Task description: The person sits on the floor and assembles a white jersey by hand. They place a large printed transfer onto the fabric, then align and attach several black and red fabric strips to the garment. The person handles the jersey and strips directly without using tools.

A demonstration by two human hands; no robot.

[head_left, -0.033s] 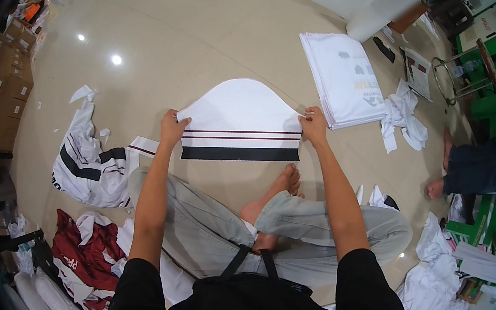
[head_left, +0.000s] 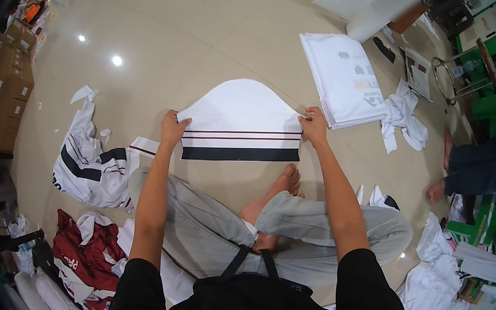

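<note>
A white sleeve-shaped fabric panel (head_left: pixel 241 108) is spread just above the tiled floor or on it; I cannot tell which. Its far edge is rounded, and two thin dark red stripes and a wide black band run along the near side. My left hand (head_left: pixel 174 127) pinches the panel's left corner, thumb on top. At the opposite corner, my right hand (head_left: pixel 315 126) is closed on the edge in the same way. Between the two hands the cloth looks flat and taut. My bare foot (head_left: pixel 275 189) rests just nearer than the black band, between my crossed legs.
Right of the panel lies a stack of white printed fabric sheets (head_left: pixel 342 83), beside crumpled white cloth (head_left: pixel 409 121). Striped white pieces (head_left: pixel 89 177) and maroon cloth (head_left: pixel 90 247) are heaped at left. Cardboard boxes (head_left: pixel 1 90) line the left. Another person's legs (head_left: pixel 482 166) and green machinery (head_left: pixel 489 109) are at right.
</note>
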